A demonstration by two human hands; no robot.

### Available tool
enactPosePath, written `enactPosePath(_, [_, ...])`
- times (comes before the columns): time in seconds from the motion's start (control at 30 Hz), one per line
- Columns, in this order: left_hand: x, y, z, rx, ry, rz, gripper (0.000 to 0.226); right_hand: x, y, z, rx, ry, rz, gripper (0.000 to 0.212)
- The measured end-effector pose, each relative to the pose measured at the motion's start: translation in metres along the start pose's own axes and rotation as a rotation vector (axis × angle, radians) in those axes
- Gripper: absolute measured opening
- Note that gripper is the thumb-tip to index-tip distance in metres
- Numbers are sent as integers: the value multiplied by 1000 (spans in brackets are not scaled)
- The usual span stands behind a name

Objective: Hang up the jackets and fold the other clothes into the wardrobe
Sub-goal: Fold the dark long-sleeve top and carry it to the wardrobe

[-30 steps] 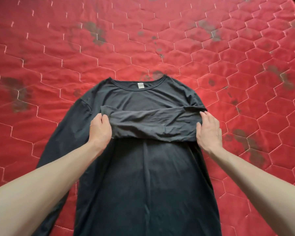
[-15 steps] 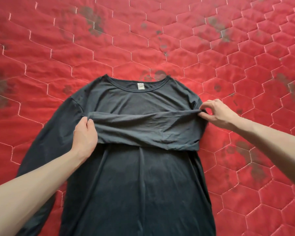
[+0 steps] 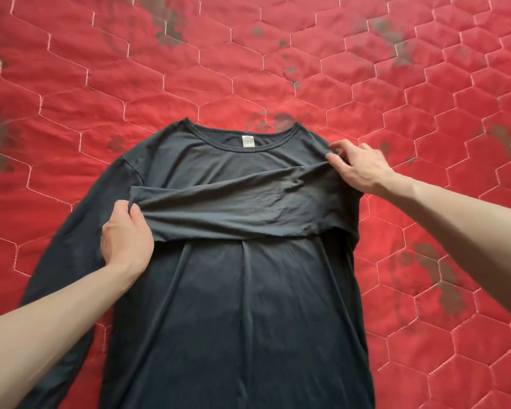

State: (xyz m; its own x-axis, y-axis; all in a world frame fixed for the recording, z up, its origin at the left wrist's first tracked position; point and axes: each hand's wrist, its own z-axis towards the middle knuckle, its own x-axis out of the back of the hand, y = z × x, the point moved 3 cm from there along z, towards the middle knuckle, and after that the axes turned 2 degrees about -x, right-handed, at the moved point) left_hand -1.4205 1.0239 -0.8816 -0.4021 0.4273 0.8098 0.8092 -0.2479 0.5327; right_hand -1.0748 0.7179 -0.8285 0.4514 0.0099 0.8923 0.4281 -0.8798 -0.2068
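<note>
My left hand (image 3: 127, 234) pinches the cuff end of the folded sleeve (image 3: 233, 202) between thumb and curled fingers, at about nine o'clock from the garment's chest; my right hand (image 3: 359, 166) is curled too, thumb and fingertips gathering a fold of fabric at the shoulder, at about two o'clock from the chest; neither hand is spread flat. What both grip is one dark charcoal long-sleeved jersey top (image 3: 242, 305), lying face up on a red quilted bedcover (image 3: 71, 113) stitched in pale hexagons and blotched with faded grey marks; its round neckline points to twelve o'clock, with a small white label (image 3: 247, 142) inside the collar; its hem runs toward six o'clock and out of view. The folded sleeve lies across the chest from three o'clock to nine, rumpled in the middle; the other sleeve (image 3: 80, 231) trails down the cover toward seven o'clock.
</note>
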Motion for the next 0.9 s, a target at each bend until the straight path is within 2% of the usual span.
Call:
enactPosePath(0.07, [-1, 0, 0, -4, -3, 17, 25, -1, 20, -7, -161, 66, 32, 46])
enactPosePath(0.2, [-3, 2, -2, 5, 5, 35, 25, -21, 51, -46, -503, 280, 402, 36])
enactPosePath(0.27, [-4, 2, -3, 6, 11, 41, 25, -40, 55, -67, -660, 281, 473, 38])
enactPosePath(0.3, [-4, 2, -3, 8, 13, 44, 26, -49, 53, -75, -674, 254, 460, 40])
enactPosePath(0.4, [-4, 3, -2, 9, 18, 54, 26, -67, 47, -81, -490, 204, 437, 29])
enactPosePath(0.47, [-3, 2, -1, 5, 19, 63, 27, -67, 46, -79, -424, 230, 474, 25])
enactPosePath(0.6, [-2, -2, 0, -23, 30, 104, 23, -57, 62, -75, -540, 367, 495, 21])
enactPosePath(0.77, [-3, -5, 1, -18, 65, 130, 23, -61, 67, -79, -639, 314, 330, 21])
enactPosePath(0.83, [-4, -4, 1, -22, 61, 129, 22, -60, 59, -80, -612, 360, 266, 24])
enactPosePath(0.9, [-5, -4, 0, -37, 52, 128, 21, -57, 47, -79, -458, 468, 145, 29])
